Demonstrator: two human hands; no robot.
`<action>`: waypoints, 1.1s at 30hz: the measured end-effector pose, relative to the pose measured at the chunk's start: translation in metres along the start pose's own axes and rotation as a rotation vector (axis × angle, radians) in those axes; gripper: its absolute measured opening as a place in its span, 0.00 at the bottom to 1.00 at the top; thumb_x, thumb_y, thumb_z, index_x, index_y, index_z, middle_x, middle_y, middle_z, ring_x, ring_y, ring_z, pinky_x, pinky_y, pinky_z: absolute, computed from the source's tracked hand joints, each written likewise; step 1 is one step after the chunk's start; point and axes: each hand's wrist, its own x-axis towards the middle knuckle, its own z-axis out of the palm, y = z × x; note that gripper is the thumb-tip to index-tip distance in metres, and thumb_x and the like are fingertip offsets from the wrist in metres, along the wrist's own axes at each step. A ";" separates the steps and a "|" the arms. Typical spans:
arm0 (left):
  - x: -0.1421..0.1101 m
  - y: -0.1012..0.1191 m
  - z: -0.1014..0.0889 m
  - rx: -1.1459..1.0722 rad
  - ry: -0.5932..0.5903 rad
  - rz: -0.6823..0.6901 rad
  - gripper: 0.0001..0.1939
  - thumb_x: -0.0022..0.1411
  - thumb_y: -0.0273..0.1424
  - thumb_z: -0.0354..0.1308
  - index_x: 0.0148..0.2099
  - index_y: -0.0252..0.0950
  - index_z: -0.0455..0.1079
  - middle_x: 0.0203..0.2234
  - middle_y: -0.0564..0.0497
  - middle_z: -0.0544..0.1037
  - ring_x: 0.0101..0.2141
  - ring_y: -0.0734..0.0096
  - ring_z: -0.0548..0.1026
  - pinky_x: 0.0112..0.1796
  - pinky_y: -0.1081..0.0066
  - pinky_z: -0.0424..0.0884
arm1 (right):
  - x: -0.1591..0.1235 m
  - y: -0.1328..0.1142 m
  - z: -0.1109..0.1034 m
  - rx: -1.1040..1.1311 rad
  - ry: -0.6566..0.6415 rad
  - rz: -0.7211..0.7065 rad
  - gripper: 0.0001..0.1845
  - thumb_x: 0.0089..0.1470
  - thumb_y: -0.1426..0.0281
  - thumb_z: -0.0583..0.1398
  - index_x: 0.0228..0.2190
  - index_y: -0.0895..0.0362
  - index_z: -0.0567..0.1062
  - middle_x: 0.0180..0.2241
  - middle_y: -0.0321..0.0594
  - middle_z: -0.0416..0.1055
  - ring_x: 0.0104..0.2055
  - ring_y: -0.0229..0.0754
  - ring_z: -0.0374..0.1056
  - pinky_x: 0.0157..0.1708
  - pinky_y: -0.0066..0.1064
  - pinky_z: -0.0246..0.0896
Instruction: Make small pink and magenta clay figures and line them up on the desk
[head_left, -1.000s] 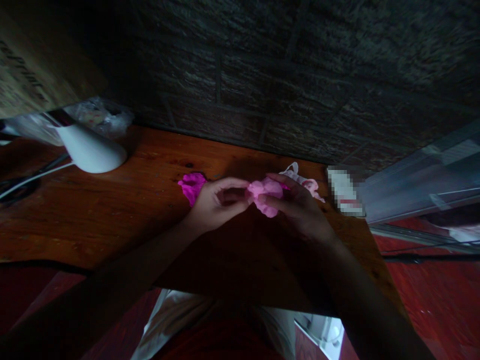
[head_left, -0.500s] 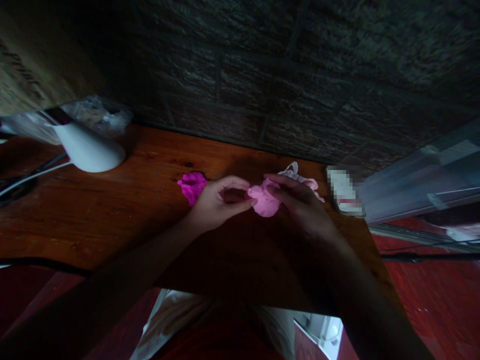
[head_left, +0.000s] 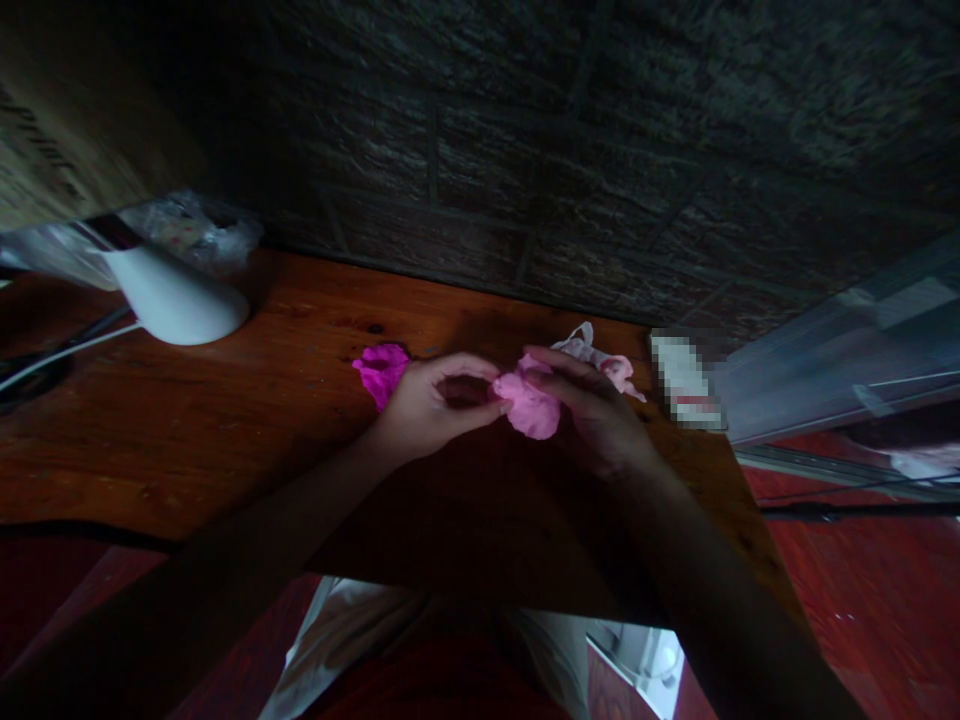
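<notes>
Between both hands, above the wooden desk (head_left: 285, 400), is a light pink, soft, petal-like piece (head_left: 536, 412) with a thin wavy edge; whether it is paper or clay I cannot tell. My left hand (head_left: 442, 405) pinches its left tip with thumb and index finger. On the other side, my right hand (head_left: 600, 415) grips it between thumb and fingers. A magenta crumpled piece (head_left: 381, 370) lies on the desk just behind my left hand and is partly covered by it. Behind my right hand lie pale pink and white scraps (head_left: 619, 372), partly hidden.
A white lamp base (head_left: 191, 305) with a cable stands at the left, near clear plastic bags (head_left: 202, 230) and a cardboard box (head_left: 82, 130). A blurred white object (head_left: 684, 380) lies at the right rear corner. The dark brick wall (head_left: 480, 170) borders the desk's back.
My right hand has shifted slightly, and the light pink piece looks a little turned, with more of its lower edge spread out. My left hand keeps its pinch.
</notes>
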 end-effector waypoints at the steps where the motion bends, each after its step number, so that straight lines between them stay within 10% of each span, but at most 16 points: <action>1: 0.000 0.000 0.000 0.006 -0.004 0.003 0.13 0.51 0.27 0.75 0.39 0.33 0.78 0.37 0.46 0.85 0.36 0.68 0.84 0.42 0.67 0.84 | 0.000 0.000 -0.001 0.005 -0.006 0.009 0.16 0.42 0.66 0.76 0.37 0.46 0.85 0.40 0.35 0.83 0.47 0.46 0.78 0.59 0.47 0.67; 13: 0.000 0.002 -0.004 0.060 -0.072 0.125 0.12 0.54 0.25 0.73 0.41 0.34 0.77 0.54 0.38 0.82 0.52 0.58 0.83 0.51 0.63 0.82 | 0.001 0.003 -0.002 -0.088 -0.065 -0.088 0.14 0.44 0.63 0.76 0.35 0.49 0.84 0.39 0.35 0.83 0.43 0.42 0.77 0.52 0.41 0.71; 33: -0.001 0.005 0.002 0.027 -0.067 -0.022 0.24 0.52 0.26 0.74 0.48 0.37 0.70 0.36 0.50 0.87 0.36 0.65 0.86 0.37 0.72 0.83 | -0.002 -0.003 -0.009 -0.214 -0.110 -0.095 0.14 0.48 0.61 0.74 0.38 0.48 0.86 0.41 0.38 0.84 0.46 0.45 0.78 0.53 0.43 0.71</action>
